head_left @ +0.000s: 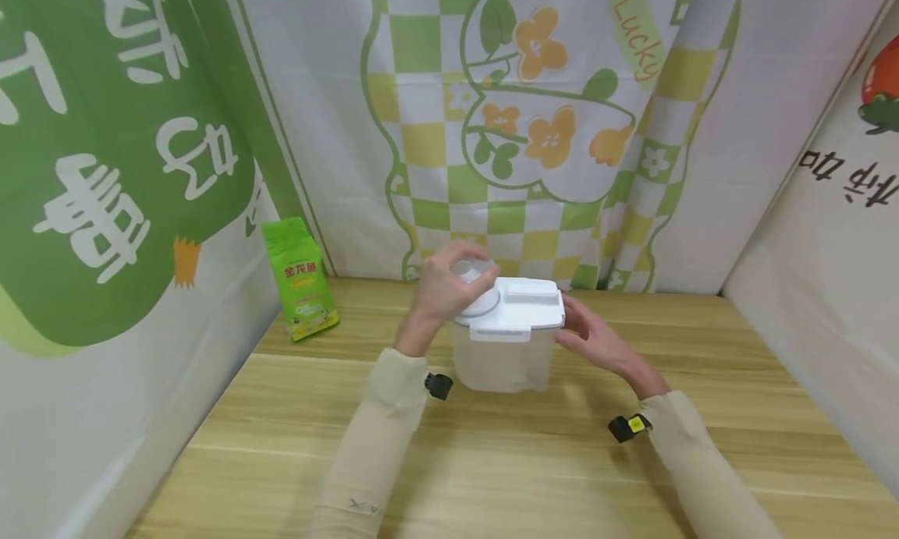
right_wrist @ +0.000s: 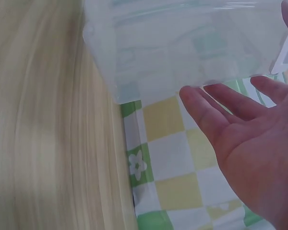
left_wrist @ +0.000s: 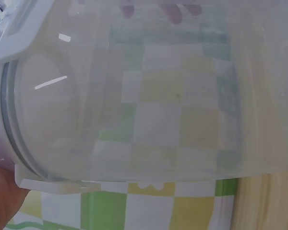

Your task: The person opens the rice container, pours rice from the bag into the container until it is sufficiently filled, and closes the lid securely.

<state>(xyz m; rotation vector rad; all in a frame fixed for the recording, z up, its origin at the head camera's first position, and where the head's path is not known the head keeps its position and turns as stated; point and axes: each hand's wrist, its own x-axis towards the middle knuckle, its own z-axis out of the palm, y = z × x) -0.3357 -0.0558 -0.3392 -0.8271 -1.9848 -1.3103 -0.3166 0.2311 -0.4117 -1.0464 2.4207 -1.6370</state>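
A clear plastic storage container (head_left: 502, 359) with a white lid (head_left: 534, 305) stands on the table near its back edge. The lid carries a round cap (head_left: 481, 299) at its left end. My left hand (head_left: 449, 285) grips this cap from above, thumb on the near side; the left wrist view shows mostly the container's clear wall (left_wrist: 173, 96). Around the container's right end lies my right hand (head_left: 597, 340), thumb nearer me and fingers on the far side. In the right wrist view, fingertips (right_wrist: 189, 93) touch the wall, and the thumb shows only at the edge.
A green packaged bag (head_left: 302, 281) with printed characters stands at the back left, by the side cloth. Behind the table (head_left: 527, 476) hangs a checked green, yellow and white curtain (head_left: 506, 203). Printed cloths close off the left and right sides.
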